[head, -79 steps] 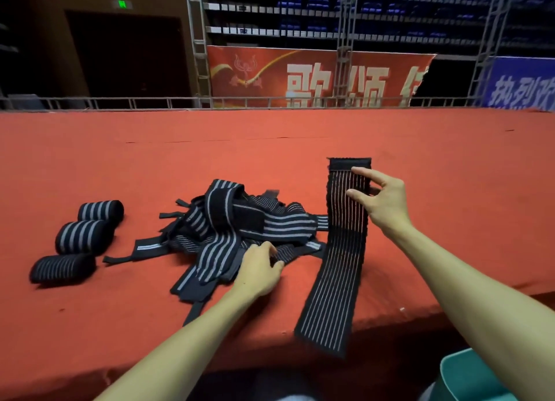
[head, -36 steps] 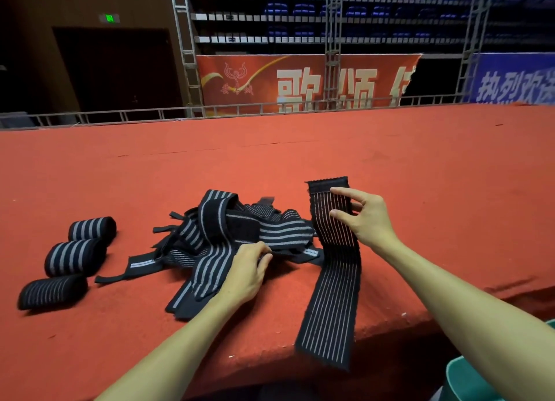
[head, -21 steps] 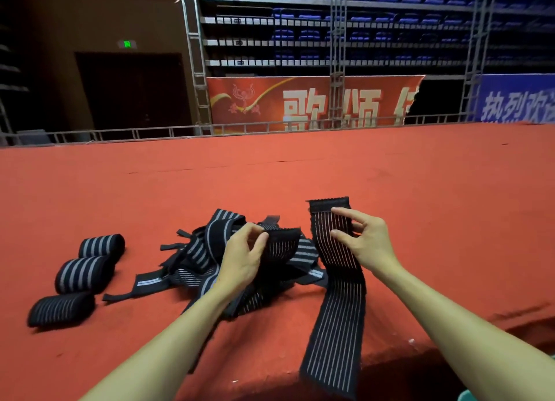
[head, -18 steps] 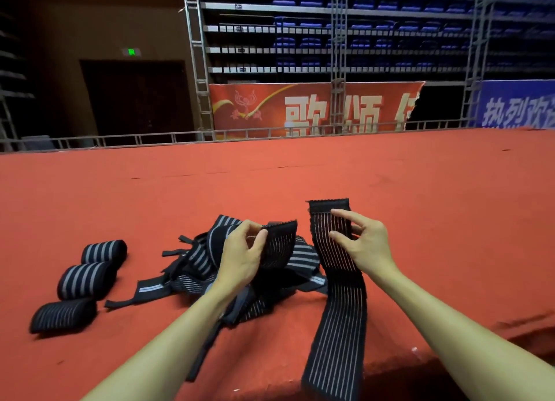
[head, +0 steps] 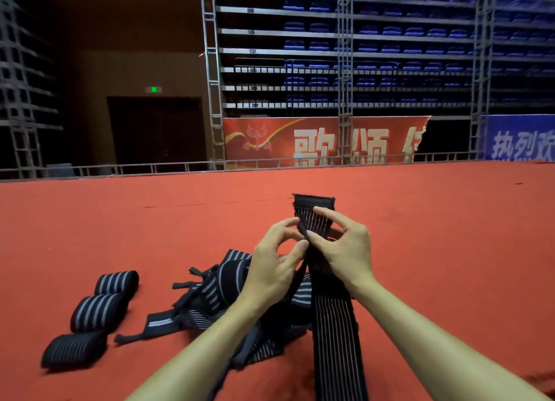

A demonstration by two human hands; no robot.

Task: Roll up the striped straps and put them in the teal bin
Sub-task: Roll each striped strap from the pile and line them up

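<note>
A long black strap with thin white stripes [head: 335, 337] runs from the near edge of the red surface up to both hands. My left hand [head: 274, 268] pinches its left edge just below the top end. My right hand [head: 345, 250] grips the same strap from the right, fingers over its front. The strap's top end [head: 313, 204] stands up above the hands. A tangled pile of loose striped straps [head: 222, 301] lies under my left forearm. Three rolled straps [head: 99, 309] lie in a row at the left. The teal bin is out of view.
The red carpeted surface [head: 435, 235] stretches far back to a metal rail [head: 135, 168]. Its near edge drops off at the lower right. Banners and seat racks stand beyond.
My left hand has left the pile and moved right to take the long strap. Both hands have lifted the strap's top end off the surface. The camera has tilted up.
</note>
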